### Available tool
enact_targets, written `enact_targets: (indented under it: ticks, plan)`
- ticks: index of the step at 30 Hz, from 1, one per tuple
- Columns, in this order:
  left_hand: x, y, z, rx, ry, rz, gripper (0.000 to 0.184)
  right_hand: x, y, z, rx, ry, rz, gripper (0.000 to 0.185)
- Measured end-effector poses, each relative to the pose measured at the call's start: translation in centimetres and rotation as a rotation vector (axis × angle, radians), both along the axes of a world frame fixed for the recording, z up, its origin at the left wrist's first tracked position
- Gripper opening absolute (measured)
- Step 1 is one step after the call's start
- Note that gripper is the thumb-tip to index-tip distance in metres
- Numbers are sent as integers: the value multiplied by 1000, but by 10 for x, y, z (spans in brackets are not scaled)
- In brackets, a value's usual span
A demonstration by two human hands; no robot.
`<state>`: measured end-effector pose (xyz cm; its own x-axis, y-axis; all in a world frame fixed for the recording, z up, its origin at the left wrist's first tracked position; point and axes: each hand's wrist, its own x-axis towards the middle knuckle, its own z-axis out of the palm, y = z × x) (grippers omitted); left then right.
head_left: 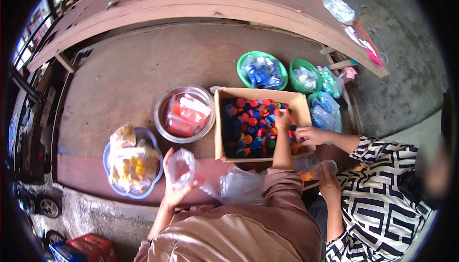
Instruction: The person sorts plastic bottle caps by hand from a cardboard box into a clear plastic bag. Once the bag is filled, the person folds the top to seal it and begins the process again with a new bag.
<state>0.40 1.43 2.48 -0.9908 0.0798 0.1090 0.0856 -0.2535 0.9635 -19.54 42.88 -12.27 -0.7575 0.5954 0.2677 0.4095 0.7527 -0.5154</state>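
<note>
My left hand (pixel 173 188) holds a clear plastic bag (pixel 181 166) with its mouth spread wide. My right hand (pixel 283 118) is inside a cardboard box (pixel 258 93), among bottle caps (pixel 248 130) of red, blue, orange and other colours. Its fingers are curled in, and what they hold is hidden. A stack of clear plastic bags (pixel 241 185) lies in front of the box, by my right forearm. To the right, a co-worker's hand (pixel 311 136) reaches over the box's edge. The co-worker's other hand (pixel 330 183) holds a clear bag (pixel 308 169) with orange pieces in it.
Left of the box stands a round bowl (pixel 159 127) with bags of red pieces. A bluish basin (pixel 154 185) holds bags of yellow and brownish pieces. Green baskets (pixel 241 78) with bagged blue and pale pieces stand behind the box. A raised wooden ledge (pixel 215 6) runs along the back.
</note>
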Motion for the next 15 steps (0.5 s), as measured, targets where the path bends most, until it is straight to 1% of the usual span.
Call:
enact_targets:
  ticks: [2, 4, 5, 6, 8, 10, 12, 14, 15]
  plan:
    - [-17, -13, 0, -28, 122, -6, 99, 5, -12, 15, -89, -52, 54, 22]
    - [-29, -19, -2, 347, -84, -34, 90, 17, -30, 31, -93, -122, 190, 21]
    - [-35, -22, -2, 334, -113, -13, 85, 33, -45, 42, -40, -96, 252, 21]
    - [-40, -23, 5, 395, -132, -38, 83, 44, -52, 54, -12, -232, 411, 27]
    - [-54, -26, 13, 336, -40, -70, 86, 72, -85, 74, 257, -304, 385, 35]
    - [-55, -19, 39, -78, 228, 0, 93, 86, -116, 100, 129, -63, 625, 44]
    - [-58, -12, 51, -131, 182, -1, 101, 111, -172, 162, -398, 61, 940, 60]
    - [-59, -5, 52, -196, 195, -28, 104, 135, -215, 201, -764, 98, 1243, 75]
    - [-64, -3, 39, -262, 274, -22, 105, 142, -234, 211, -610, 165, 1287, 78]
